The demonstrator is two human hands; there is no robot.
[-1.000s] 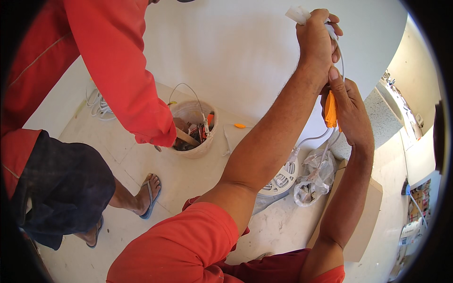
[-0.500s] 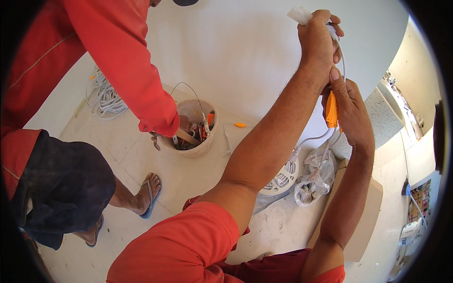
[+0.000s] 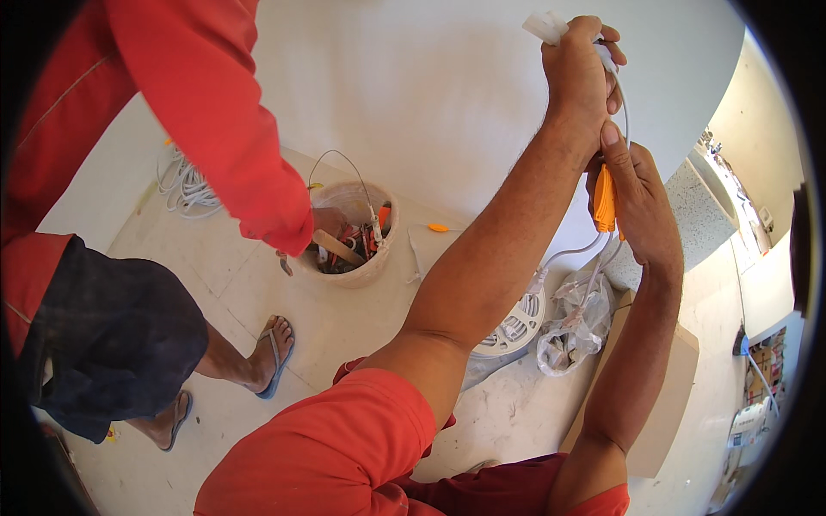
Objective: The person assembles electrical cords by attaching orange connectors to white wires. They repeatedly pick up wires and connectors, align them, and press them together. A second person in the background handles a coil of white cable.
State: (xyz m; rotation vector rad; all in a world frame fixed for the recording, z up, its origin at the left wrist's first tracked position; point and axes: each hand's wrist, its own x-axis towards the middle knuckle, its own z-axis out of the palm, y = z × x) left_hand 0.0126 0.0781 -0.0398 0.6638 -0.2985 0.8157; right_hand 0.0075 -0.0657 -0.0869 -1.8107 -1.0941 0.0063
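My left hand (image 3: 578,73), raised at the upper right, is closed around a white cable (image 3: 627,107). A whitish translucent flat piece (image 3: 545,27) sticks out past its fingers. Just below, my right hand (image 3: 641,202) is closed on an orange ribbed piece (image 3: 605,202) of a kind I cannot make out, thumb pointing up near my left wrist. Pale cords (image 3: 575,252) hang beneath the orange piece toward a white reel (image 3: 516,327) on the floor, partly hidden behind my left forearm.
At left, a person in a red sleeve (image 3: 215,129) reaches into a tool bucket (image 3: 348,277). A coil of white cable (image 3: 188,185) lies by the wall. Near my right arm are a clear plastic bag (image 3: 572,331) and a cardboard box (image 3: 667,396).
The other person's arm has shifted left and back a little at the bucket, showing more of the bucket's inside. My hands stay almost still.
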